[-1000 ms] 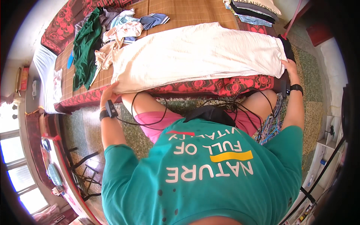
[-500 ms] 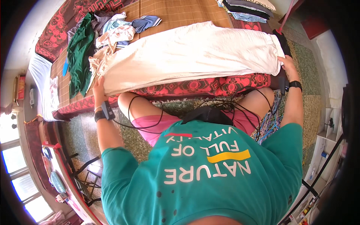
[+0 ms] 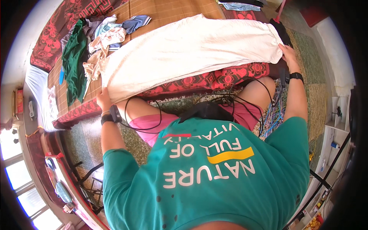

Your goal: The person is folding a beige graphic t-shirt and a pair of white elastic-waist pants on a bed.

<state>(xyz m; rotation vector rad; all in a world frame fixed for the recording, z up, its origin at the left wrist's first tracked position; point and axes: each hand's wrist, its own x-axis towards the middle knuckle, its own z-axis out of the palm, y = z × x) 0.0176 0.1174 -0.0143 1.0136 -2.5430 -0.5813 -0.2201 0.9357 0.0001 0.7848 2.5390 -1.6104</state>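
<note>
A pair of cream-white trousers (image 3: 184, 53), laid lengthwise, stretches across the front of the bed. At its left end my left hand (image 3: 103, 100) is closed on the near corner of the cloth. My right hand (image 3: 289, 55) grips the gathered right end with the thumb over the edge; its other fingers are partly hidden. Between the hands the fabric lies mostly flat, with light creases and a point sticking out along the far edge. Just past the left end is a crumpled beige garment (image 3: 94, 65), next to a dark green garment (image 3: 74, 57).
Patterned pink and blue clothes (image 3: 109, 36) are heaped beyond the green one. A folded stack (image 3: 241, 5) sits at the far right of the bed. Dark cloth (image 3: 281, 32) lies beyond the right end. Black cables (image 3: 230, 101) cross my lap, and a red-black bedcover (image 3: 199, 82) hangs at the front.
My left hand has shifted slightly down and toward me with its corner, and the trousers look smoother and flatter. The right hand still holds the other end. The whole view has shifted a little.
</note>
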